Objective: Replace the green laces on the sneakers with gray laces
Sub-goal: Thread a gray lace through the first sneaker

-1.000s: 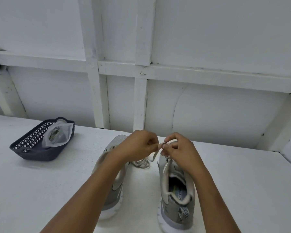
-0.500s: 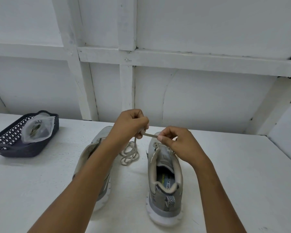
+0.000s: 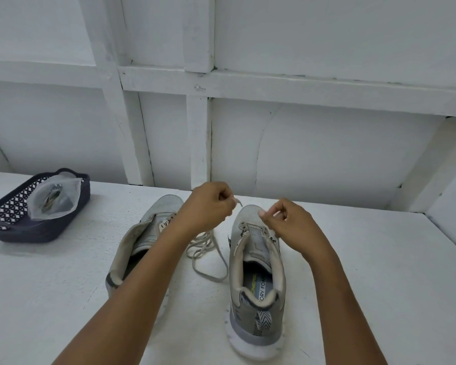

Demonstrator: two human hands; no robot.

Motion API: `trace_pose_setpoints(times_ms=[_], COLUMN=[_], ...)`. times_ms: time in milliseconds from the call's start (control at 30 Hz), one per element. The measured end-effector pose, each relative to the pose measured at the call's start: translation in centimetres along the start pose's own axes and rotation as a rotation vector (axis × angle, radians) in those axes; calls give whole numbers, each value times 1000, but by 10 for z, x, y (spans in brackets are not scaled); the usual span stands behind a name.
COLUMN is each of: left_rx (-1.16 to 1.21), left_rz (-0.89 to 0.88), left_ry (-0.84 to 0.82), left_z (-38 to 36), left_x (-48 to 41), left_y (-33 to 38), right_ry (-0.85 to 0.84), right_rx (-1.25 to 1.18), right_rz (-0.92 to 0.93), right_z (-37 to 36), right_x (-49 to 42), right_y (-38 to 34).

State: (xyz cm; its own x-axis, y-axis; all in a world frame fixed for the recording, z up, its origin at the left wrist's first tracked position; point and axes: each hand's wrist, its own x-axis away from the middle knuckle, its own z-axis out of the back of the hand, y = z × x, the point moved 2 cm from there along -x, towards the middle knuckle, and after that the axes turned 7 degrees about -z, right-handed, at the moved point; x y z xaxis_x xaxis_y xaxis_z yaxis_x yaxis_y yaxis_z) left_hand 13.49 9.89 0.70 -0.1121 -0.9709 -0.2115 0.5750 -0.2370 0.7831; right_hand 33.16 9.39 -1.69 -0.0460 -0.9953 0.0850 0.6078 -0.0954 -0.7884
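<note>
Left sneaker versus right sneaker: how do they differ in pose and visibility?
The left sneaker angles toward the right sneaker, which points straight away. The left forearm crosses the left sneaker's opening; the right sneaker's printed insole shows. Both are gray, heels toward the camera.

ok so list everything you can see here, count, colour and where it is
left sneaker: 1, gray, white sole, mid-table, partly behind the left forearm
right sneaker: 1, gray, white sole, beside the other sneaker, toe pointing at the wall
lace: 1, pale gray, loose on the table between the sneakers, running up to the left hand
basket: 1, dark blue, white-patterned inside, far left of the table
plastic bag: 1, clear, in the basket, contents unclear
table: 1, white
wall: white, panelled, behind the table
left hand: pinches the lace
right hand: fingers curled over the right sneaker's toe; grip unclear
</note>
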Motion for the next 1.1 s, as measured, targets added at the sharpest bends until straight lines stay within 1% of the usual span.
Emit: trace_pose_setpoints(times_ms=[67,133,167,300,367,400,500,567,667,800,867,933,1033,1100], left_rx=[1,23,57,96,39,-30,-253,-279,-151,-44,10,34,-42,-12], left_rz=[72,131,154,199,199,188,148,149,199,230,235,227,124,115], left_ry=[-62,-174,-214,-219,-223,-244,-370,-424,-519,-664,-663,-625,-473,-371], left_z=[-5,-14,-21,-43,-46,-45,-44,-43,-41,-42,-45,-49,-47,-43], left_x=[2,7,9,12,11,11,14,19,31,51,57,59,54,49], left_y=[-4,-7,-9,-10,-3,2,13,18,22,25,23,20,12,6], right_ry=[-88,-187,-204,-130,-92,-80,-90,-126,-212,-395,-429,-384,-301,-293], right_rx=[156,149,123,82,67,51,19,17,27,63,76,65,119,127], right_rz=[-117,-184,-194,-159,-149,-149,-153,-159,-171,-215,-226,-196,-117,-98], right_z=[-3,-7,-7,1,5,7,9,10,16,23,22,20,15,9], right_x=[-1,1,2,0,3,7,18,28,45,67,74,76,74,72], right_y=[11,14,13,7,8,9,11,11,13,18,20,22,25,28])
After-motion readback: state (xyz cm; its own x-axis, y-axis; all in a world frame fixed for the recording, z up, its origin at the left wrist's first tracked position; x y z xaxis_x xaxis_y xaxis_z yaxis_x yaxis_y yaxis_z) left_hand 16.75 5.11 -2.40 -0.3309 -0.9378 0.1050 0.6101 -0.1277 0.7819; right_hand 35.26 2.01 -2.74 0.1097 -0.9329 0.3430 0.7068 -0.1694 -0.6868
